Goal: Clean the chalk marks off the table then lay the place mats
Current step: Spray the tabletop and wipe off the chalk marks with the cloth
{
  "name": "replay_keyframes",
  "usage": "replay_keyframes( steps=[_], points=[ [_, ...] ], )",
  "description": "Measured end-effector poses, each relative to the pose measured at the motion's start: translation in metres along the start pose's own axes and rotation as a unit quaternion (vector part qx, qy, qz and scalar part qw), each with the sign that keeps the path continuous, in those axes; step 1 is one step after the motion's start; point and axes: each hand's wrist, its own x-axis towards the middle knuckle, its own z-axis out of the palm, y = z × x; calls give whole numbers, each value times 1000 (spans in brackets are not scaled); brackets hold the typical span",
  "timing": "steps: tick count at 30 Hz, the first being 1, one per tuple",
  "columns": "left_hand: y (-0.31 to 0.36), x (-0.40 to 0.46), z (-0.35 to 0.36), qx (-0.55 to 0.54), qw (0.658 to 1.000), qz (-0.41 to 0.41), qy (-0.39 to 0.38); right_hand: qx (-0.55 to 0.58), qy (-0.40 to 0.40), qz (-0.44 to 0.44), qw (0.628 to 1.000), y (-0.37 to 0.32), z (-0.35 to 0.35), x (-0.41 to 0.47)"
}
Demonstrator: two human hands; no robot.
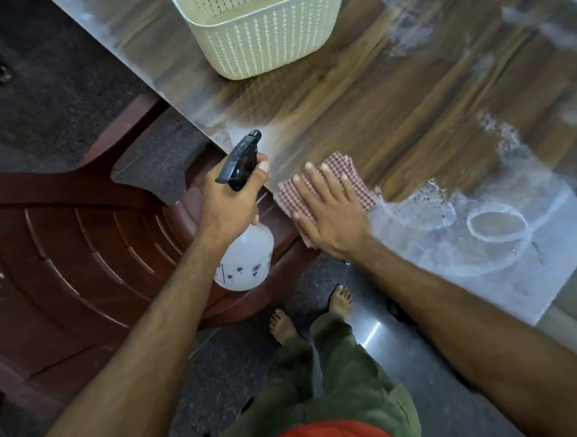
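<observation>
Two hands busy, wiping step: left hand (pixel 231 202) grips spray bottle (pixel 246 254) off table's (pixel 409 101) near edge; right hand (pixel 332 210) flat on cloth (pixel 340 164) at that edge. Next: wipe chalk marks (pixel 495 226) (mats unseen).

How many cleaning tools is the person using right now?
2: a spray bottle gripped in the left hand off the table edge, and a checked cloth pressed flat under the right hand.

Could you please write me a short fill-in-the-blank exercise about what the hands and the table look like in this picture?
1. The left hand grips a ____ bottle.
2. The right hand presses flat on a checked ____.
3. The cream basket stands on the ____.
4. The chalk marks lie to the ____ of the right hand.

Missing words: spray; cloth; table; right
</observation>
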Motion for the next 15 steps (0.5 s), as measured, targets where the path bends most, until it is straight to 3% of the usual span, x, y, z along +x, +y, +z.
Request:
replay_keyframes(
  steps=[4,10,12,15],
  points=[
    [5,-8,11,1,1000,-3,-8,-16,-12,11,1000,48,-1,-59],
    [8,-21,24,6,1000,-1,-16,18,2,169,985,115,-26,-35],
    [10,-26,30,9,1000,-2,-17,21,7,168,986,100,-27,-15],
    [13,-34,44,21,1000,3,-16,11,-8,98,995,63,-19,-14]
  ],
)
